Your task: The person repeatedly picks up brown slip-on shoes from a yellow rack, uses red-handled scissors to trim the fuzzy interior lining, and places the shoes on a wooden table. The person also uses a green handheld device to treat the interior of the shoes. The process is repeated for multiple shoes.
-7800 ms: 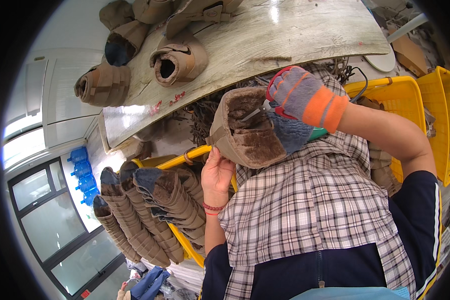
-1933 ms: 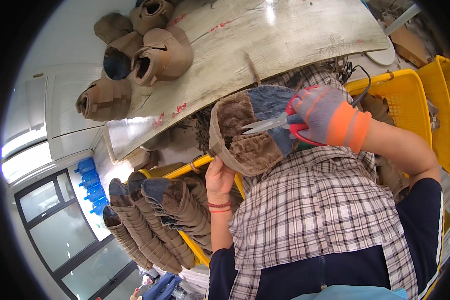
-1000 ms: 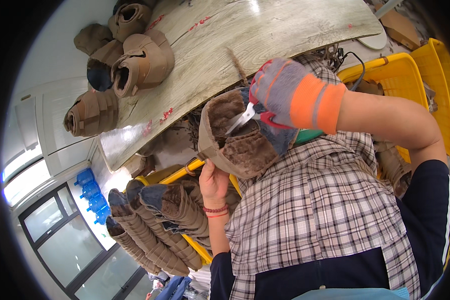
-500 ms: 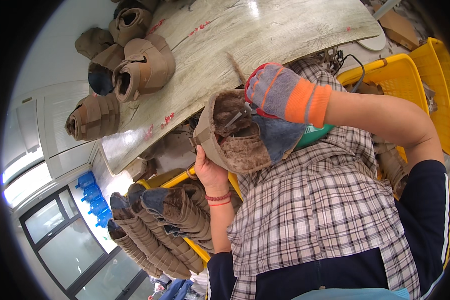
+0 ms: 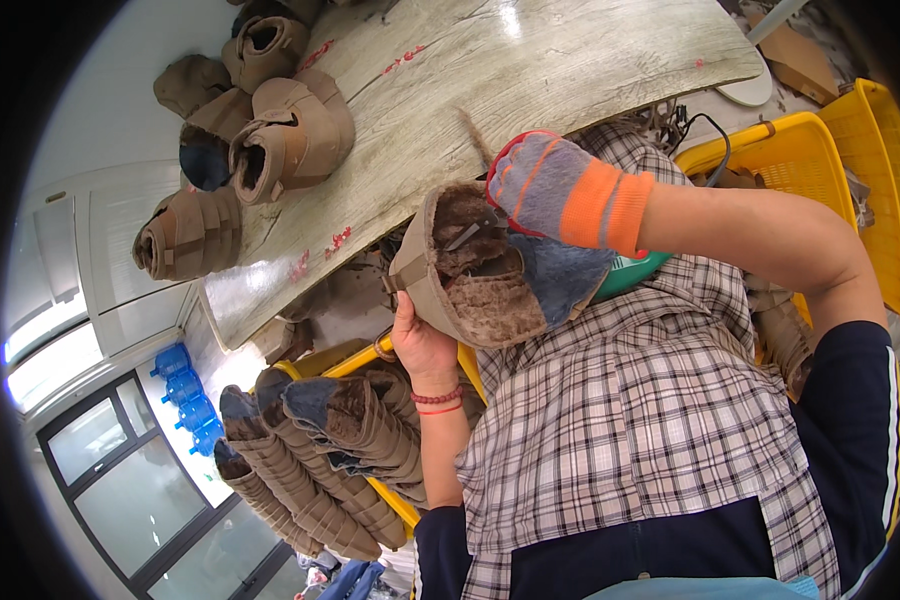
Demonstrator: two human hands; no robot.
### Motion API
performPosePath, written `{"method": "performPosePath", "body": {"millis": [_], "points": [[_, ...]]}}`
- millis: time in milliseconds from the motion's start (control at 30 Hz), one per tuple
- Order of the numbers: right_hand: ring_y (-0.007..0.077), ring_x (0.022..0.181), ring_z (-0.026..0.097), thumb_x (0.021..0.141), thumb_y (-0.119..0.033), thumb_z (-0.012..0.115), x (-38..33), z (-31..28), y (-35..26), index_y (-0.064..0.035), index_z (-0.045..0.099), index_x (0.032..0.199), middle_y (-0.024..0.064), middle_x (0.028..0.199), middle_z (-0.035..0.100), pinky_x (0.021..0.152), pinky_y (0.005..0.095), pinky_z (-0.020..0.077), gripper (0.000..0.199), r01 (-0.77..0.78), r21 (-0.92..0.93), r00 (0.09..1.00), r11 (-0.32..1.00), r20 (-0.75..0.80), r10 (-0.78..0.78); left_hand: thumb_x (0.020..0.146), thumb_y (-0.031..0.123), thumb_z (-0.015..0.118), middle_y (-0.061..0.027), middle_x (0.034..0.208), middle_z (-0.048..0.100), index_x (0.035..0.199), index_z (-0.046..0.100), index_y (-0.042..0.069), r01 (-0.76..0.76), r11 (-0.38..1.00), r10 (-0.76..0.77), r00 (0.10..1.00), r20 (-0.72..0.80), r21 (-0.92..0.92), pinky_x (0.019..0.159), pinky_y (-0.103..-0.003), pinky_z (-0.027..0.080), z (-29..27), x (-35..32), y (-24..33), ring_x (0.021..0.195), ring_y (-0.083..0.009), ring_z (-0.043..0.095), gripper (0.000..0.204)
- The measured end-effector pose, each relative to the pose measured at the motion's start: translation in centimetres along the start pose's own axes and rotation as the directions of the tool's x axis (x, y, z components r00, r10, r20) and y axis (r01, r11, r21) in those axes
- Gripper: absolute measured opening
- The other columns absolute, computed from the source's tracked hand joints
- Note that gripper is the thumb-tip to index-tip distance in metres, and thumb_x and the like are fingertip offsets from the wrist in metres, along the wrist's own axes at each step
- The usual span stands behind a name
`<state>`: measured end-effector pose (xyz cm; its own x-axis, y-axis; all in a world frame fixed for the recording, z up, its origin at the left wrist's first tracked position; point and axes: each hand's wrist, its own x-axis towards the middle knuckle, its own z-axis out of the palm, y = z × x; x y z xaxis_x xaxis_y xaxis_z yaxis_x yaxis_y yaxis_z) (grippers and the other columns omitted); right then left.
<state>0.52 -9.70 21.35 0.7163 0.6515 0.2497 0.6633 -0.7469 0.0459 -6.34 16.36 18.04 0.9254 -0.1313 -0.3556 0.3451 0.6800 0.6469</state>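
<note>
Over my lap, a tan shoe upper (image 5: 420, 268) with brown fleece lining and a blue patch lies with its open side toward me. My bare left hand (image 5: 425, 345) grips its tan edge, thumb up along the outside. My right hand (image 5: 555, 190), in a grey and orange striped glove, is closed on red-handled scissors (image 5: 497, 168). Their metal blades reach into the fleece lining and are only partly visible. A green object (image 5: 635, 272) shows beneath the upper at its right side; most of it is hidden.
A pale wood-grain table (image 5: 550, 60) spans the far side, with several tan shoe uppers (image 5: 295, 140) at its left. Nested uppers (image 5: 310, 470) fill a yellow crate at left. More yellow crates (image 5: 800, 150) stand at right, beside a dark cable (image 5: 715, 125).
The upper has shifted very slightly to the right. My gloved right hand has moved a little left, and less of the scissor blades shows above the lining.
</note>
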Motion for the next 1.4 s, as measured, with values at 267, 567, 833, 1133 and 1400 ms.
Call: {"method": "performPosePath", "body": {"millis": [267,567,833,1133,1400], "points": [[0.0222,0.071,0.064,0.07,-0.022,0.069,0.0,-1.9,-0.3,-0.0101,0.067,0.077,0.0049,0.073,0.065,0.064,0.0334,0.0505,0.014,-0.092,0.065,0.984,0.994,0.16,0.08,0.098,0.034,0.047,-0.0117,0.122,0.059,0.129,0.051,-0.002,-0.007,1.0,0.007,0.999,-0.054,0.012,0.103,-0.041,0.034,0.4,-0.3,-0.1,0.105,-0.0235,0.052,0.048],[0.0243,0.083,0.063,0.07,-0.031,0.069,-2.5,-2.6,0.8,-0.0097,0.068,0.085,0.0079,0.083,0.066,0.072,0.0345,0.0508,0.026,-0.227,0.043,0.965,0.973,0.145,0.218,0.098,0.033,0.048,-0.0141,0.127,0.055,0.133,0.047,0.0,0.027,0.999,-0.025,0.999,-0.038,0.038,0.107,-0.042,0.031,-1.9,0.4,0.3,0.114,-0.0262,0.049,0.049],[0.0237,0.064,0.064,0.075,-0.027,0.064,0.1,-0.4,-1.5,-0.0098,0.07,0.073,0.0075,0.068,0.066,0.056,0.0364,0.0491,0.018,-0.159,0.081,0.927,0.984,0.355,0.12,0.097,0.033,0.049,-0.0159,0.133,0.051,0.134,0.047,0.001,0.041,0.997,-0.038,0.998,-0.042,0.064,0.111,-0.045,0.028,-1.9,0.7,0.5,0.125,-0.0299,0.045,0.049],[0.0237,0.068,0.066,0.077,-0.034,0.064,0.9,-2.2,-1.6,-0.0098,0.072,0.078,0.0079,0.074,0.067,0.058,0.0378,0.0501,0.025,-0.181,0.103,0.745,0.978,0.664,0.068,0.098,0.035,0.048,-0.017,0.136,0.047,0.137,0.045,0.004,0.047,0.993,-0.044,0.999,-0.024,0.105,0.111,-0.047,0.027,-1.7,0.8,0.3,0.127,-0.0308,0.042,0.05],[0.0275,0.075,0.067,0.082,-0.049,0.057,1.3,-0.1,-0.6,-0.012,0.071,0.087,0.0087,0.081,0.07,0.067,0.0389,0.051,0.04,-0.204,0.109,0.724,0.973,0.686,0.075,0.098,0.036,0.047,-0.0178,0.138,0.046,0.138,0.043,0.005,0.06,0.993,-0.056,0.998,-0.042,0.103,0.111,-0.048,0.027,-2.7,1.3,0.5,0.127,-0.0319,0.042,0.051]]}}
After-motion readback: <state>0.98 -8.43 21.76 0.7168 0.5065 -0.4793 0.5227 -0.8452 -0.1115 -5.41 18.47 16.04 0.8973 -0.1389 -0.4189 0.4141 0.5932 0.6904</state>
